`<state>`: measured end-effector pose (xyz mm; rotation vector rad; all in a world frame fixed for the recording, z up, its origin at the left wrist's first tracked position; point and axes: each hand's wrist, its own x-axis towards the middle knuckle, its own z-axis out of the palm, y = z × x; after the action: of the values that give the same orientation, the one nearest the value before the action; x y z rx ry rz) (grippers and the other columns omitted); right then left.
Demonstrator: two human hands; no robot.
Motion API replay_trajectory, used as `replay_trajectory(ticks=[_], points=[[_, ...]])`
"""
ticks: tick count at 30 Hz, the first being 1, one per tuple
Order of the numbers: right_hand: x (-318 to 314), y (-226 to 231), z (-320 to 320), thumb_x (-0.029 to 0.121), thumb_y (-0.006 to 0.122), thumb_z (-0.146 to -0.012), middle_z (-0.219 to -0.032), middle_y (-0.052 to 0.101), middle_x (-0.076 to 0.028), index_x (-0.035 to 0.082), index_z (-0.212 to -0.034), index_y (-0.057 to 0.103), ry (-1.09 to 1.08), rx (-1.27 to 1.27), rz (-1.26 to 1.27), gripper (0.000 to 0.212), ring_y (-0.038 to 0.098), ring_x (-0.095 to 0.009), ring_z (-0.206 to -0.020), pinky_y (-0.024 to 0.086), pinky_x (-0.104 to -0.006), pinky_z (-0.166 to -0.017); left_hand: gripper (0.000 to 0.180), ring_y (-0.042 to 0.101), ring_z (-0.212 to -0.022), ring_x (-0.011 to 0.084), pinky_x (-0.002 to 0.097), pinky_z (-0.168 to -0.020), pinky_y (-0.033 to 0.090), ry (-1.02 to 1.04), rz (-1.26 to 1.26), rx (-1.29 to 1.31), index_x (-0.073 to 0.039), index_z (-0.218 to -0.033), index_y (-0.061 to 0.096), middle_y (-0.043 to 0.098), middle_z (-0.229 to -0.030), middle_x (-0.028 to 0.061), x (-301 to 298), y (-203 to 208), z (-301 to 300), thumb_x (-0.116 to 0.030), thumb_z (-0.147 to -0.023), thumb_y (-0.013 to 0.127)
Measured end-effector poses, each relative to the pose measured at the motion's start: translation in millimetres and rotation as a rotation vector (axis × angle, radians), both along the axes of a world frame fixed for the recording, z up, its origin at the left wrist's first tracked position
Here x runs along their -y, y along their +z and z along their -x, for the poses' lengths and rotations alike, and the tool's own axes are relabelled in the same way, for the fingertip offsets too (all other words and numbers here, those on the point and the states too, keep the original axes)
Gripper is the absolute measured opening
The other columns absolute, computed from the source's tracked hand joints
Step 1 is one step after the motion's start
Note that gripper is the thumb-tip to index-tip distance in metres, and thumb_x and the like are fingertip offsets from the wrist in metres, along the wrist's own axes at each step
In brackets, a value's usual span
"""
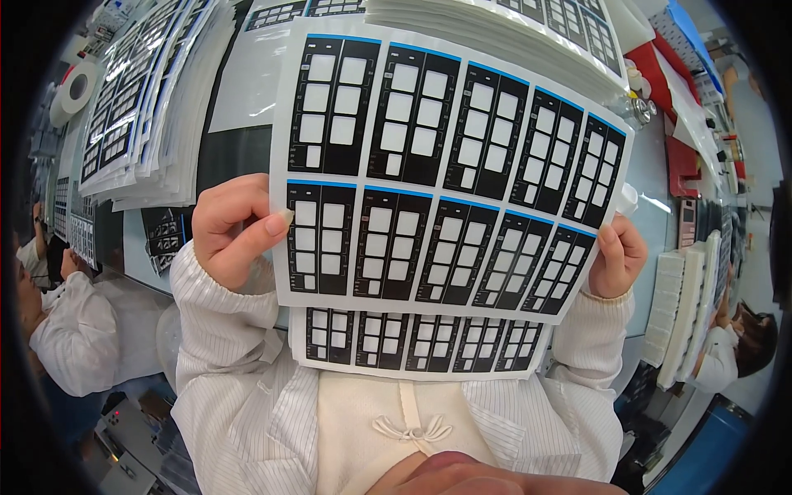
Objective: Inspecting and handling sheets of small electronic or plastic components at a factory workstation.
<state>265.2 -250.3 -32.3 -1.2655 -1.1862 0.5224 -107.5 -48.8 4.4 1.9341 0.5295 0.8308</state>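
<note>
Between my two hands I hold up a printed sheet [396,186] with two rows of black panels, white squares and blue top edges. My left hand [239,231] pinches its left edge, thumb on the front. At the lower right edge my right hand [619,256] grips it, the fingers partly hidden behind. Below, closer to my body, lies a stack of similar sheets [412,371], mostly covered by the held one. Whether the held sheet touches that stack I cannot tell.
A tall pile of printed sheets [157,124] stands at the left, beside a white tape roll [74,89]. Another thick pile [495,45] is at the back. White trays or stacked strips [685,305] are at the right. Other people sit at both sides, one in a white sleeve [82,330].
</note>
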Motion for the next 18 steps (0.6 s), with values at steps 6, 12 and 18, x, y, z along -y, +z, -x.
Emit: replay_trajectory(ticks=[6,12,18], points=[[0.1,0.8,1.6,0.010,0.051,-0.090,-0.080,0.063,-0.008,0.000,-0.075,0.054,-0.001,-0.003,-0.001,0.017,0.054,-0.008,-0.067,0.042,-0.0211,-0.065,0.017,0.044,-0.054,0.0134,0.0254,-0.050,0.032,-0.007,-0.019,-0.020,0.004,-0.065,0.054,0.053,-0.064,0.0081,-2.9,-1.5,2.2,-0.007,-0.077,0.058],[-2.5,5.7,7.1,0.012,0.053,-0.089,-0.077,0.062,-0.006,0.000,-0.074,0.055,0.018,0.009,0.011,0.019,0.052,-0.008,-0.065,0.040,-0.0209,-0.063,0.015,0.050,-0.058,0.0155,0.0249,-0.055,0.037,-0.029,-0.037,-0.022,0.005,-0.068,0.056,0.058,-0.072,0.0114,-1.5,-3.1,2.9,-0.006,-0.078,0.057],[-1.5,6.3,7.7,0.011,0.053,-0.089,-0.074,0.061,-0.005,-0.001,-0.073,0.056,-0.015,0.031,0.048,0.019,0.050,-0.007,-0.064,0.038,-0.0209,-0.061,0.017,0.049,-0.058,0.0156,0.0257,-0.054,0.037,0.010,-0.055,0.005,0.004,-0.068,0.055,0.057,-0.071,0.0105,-2.9,-10.1,3.4,-0.009,-0.079,0.057]])
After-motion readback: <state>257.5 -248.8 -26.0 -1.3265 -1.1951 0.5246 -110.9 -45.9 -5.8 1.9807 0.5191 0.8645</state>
